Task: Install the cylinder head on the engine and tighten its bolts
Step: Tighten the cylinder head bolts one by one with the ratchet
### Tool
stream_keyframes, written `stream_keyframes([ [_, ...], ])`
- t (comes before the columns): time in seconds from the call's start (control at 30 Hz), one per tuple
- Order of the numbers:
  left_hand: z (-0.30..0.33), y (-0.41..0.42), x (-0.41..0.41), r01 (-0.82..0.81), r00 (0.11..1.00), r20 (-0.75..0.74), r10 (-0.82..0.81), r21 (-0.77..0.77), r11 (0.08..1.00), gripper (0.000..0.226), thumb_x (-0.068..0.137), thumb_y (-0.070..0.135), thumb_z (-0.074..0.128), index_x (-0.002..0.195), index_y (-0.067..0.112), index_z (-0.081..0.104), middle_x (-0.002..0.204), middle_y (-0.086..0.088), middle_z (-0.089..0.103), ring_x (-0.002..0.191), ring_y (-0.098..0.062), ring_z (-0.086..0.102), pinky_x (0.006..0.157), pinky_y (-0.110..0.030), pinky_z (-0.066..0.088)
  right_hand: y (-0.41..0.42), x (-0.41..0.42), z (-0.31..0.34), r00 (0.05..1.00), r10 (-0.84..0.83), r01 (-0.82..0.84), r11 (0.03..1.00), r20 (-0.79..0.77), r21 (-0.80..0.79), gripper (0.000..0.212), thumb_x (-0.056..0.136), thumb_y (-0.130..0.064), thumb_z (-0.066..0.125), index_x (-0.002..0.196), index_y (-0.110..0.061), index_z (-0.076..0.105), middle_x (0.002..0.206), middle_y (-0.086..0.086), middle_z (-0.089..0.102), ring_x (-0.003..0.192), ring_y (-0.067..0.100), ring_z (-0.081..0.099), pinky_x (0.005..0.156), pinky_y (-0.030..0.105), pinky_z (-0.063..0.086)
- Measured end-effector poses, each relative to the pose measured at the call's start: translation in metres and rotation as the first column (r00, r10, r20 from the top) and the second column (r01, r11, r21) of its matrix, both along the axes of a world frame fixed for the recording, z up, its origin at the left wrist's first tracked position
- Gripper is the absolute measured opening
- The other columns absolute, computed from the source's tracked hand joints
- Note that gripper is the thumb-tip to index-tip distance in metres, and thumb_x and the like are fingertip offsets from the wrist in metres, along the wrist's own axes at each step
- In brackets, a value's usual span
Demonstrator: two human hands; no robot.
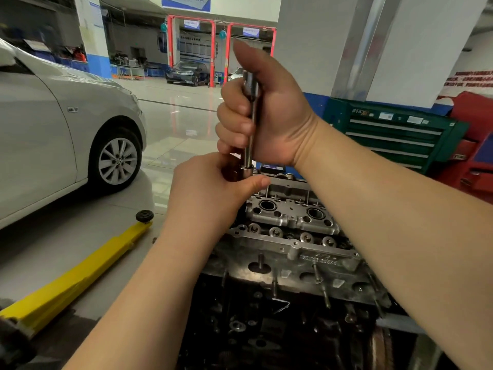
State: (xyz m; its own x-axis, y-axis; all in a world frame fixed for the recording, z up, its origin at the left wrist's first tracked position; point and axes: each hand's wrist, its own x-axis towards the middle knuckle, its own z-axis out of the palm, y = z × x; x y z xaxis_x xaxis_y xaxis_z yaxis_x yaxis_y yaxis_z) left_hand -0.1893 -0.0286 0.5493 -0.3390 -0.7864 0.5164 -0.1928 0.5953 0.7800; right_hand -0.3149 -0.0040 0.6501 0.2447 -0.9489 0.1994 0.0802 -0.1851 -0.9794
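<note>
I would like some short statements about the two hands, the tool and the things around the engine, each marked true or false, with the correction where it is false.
1. The right hand grips the upright metal tool in a fist. True.
2. The left hand lies flat on the floor. False: it is raised at the lower end of the tool, fingers curled round the socket.
3. The cylinder head sits on top of the engine. True.
4. The tool chest on the right is yellow. False: it is green; the yellow thing is the lift arm on the left.
5. A silver car stands on the left. True.
</note>
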Motion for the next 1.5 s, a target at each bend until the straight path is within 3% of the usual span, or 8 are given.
stream_keyframes([
  [0.17, 0.000, -0.001, 0.005, 0.064, 0.997, -0.032, -0.063, 0.045, 0.997, 0.031, 0.075, 0.049, 0.089, 0.077, 0.020, 0.078, 0.063, 0.003, 0.070, 0.063, -0.014, 0.065, 0.062, -0.034, 0.053, -0.002, 0.021, -0.003, 0.925, -0.379, 0.380, 0.925, 0.020, -0.004, 0.056, 0.102, -0.044, 0.050, 0.053, -0.023, 0.031, 0.046, -0.004, 0.021, 0.040, 0.016, 0.016, 0.045, 0.025, 0.023],
  [0.37, 0.002, -0.005, 0.015, 0.284, 0.958, -0.001, -0.285, 0.078, 0.956, 0.017, 0.082, 0.010, 0.070, 0.080, 0.024, 0.079, 0.076, -0.006, 0.076, 0.085, -0.041, 0.071, 0.076, -0.045, 0.061, -0.004, 0.057, -0.021, 0.434, -0.890, 0.885, 0.391, 0.143, -0.251, 0.073, 0.100, -0.049, 0.059, 0.033, -0.024, 0.039, 0.041, -0.010, 0.028, 0.046, 0.010, 0.027, 0.057, 0.041, 0.029],
  [0.6, 0.002, -0.012, 0.012, 0.422, 0.906, -0.138, -0.401, 0.198, 0.885, 0.010, 0.094, 0.015, 0.078, 0.103, 0.013, 0.080, 0.094, -0.015, 0.080, 0.095, -0.035, 0.078, 0.095, -0.061, 0.058, 0.004, 0.006, 0.003, 0.974, -0.227, 0.227, 0.971, 0.005, -0.070, 0.059, 0.104, -0.052, 0.043, 0.063, -0.012, 0.057, 0.054, 0.004, 0.047, 0.049, 0.021, 0.041, 0.051, 0.026, 0.033],
  [0.77, 0.001, -0.015, 0.012, 0.435, 0.900, -0.144, -0.412, 0.208, 0.876, 0.010, 0.096, 0.015, 0.075, 0.104, 0.010, 0.080, 0.095, -0.012, 0.081, 0.097, -0.031, 0.078, 0.095, -0.050, 0.061, 0.002, 0.013, 0.004, 0.960, -0.272, 0.274, 0.961, 0.061, -0.027, 0.056, 0.106, -0.037, 0.039, 0.053, -0.018, 0.039, 0.044, -0.003, 0.023, 0.038, 0.015, 0.017, 0.044, 0.022, 0.020],
  [0.87, 0.002, -0.005, 0.006, 0.397, 0.916, -0.134, -0.378, 0.159, 0.904, 0.016, 0.097, 0.016, 0.071, 0.109, 0.023, 0.079, 0.093, 0.004, 0.082, 0.087, -0.011, 0.078, 0.085, -0.041, 0.061, -0.005, 0.031, -0.002, 0.651, -0.739, 0.755, 0.653, 0.174, -0.050, 0.044, 0.099, -0.032, 0.047, 0.058, -0.023, 0.037, 0.050, -0.004, 0.028, 0.045, 0.017, 0.020, 0.047, 0.027, 0.023],
  [1.0, -0.003, 0.014, -0.011, 0.334, 0.930, -0.225, -0.292, 0.178, 0.926, 0.019, 0.085, 0.017, 0.055, 0.084, 0.028, 0.069, 0.071, 0.016, 0.073, 0.058, 0.004, 0.063, 0.058, -0.024, 0.047, -0.010, 0.048, -0.009, 0.390, -0.884, 0.921, 0.377, 0.257, -0.101, 0.070, 0.102, -0.038, 0.052, 0.036, -0.018, 0.037, 0.044, -0.009, 0.030, 0.049, 0.016, 0.026, 0.059, 0.041, 0.026],
  [1.3, 0.002, 0.006, -0.035, 0.338, 0.924, -0.294, -0.245, 0.326, 0.883, 0.016, 0.087, 0.039, 0.058, 0.086, 0.023, 0.057, 0.063, 0.009, 0.055, 0.055, -0.011, 0.047, 0.061, -0.036, 0.039, 0.001, 0.013, 0.007, 0.881, -0.472, 0.472, 0.880, 0.001, -0.057, 0.045, 0.101, -0.043, 0.062, 0.068, -0.012, 0.066, 0.064, 0.006, 0.060, 0.054, 0.020, 0.052, 0.055, 0.028, 0.045],
  [1.5, 0.010, -0.007, -0.034, 0.568, 0.814, -0.413, -0.407, 0.424, 0.705, 0.027, 0.080, 0.022, 0.065, 0.056, 0.025, 0.054, 0.053, 0.000, 0.034, 0.044, -0.017, 0.027, 0.049, -0.030, 0.024, 0.001, 0.003, 0.008, 0.960, -0.274, 0.274, 0.962, -0.053, -0.001, 0.060, 0.103, -0.052, 0.051, 0.063, -0.009, 0.063, 0.053, 0.007, 0.052, 0.047, 0.022, 0.045, 0.054, 0.028, 0.039],
])
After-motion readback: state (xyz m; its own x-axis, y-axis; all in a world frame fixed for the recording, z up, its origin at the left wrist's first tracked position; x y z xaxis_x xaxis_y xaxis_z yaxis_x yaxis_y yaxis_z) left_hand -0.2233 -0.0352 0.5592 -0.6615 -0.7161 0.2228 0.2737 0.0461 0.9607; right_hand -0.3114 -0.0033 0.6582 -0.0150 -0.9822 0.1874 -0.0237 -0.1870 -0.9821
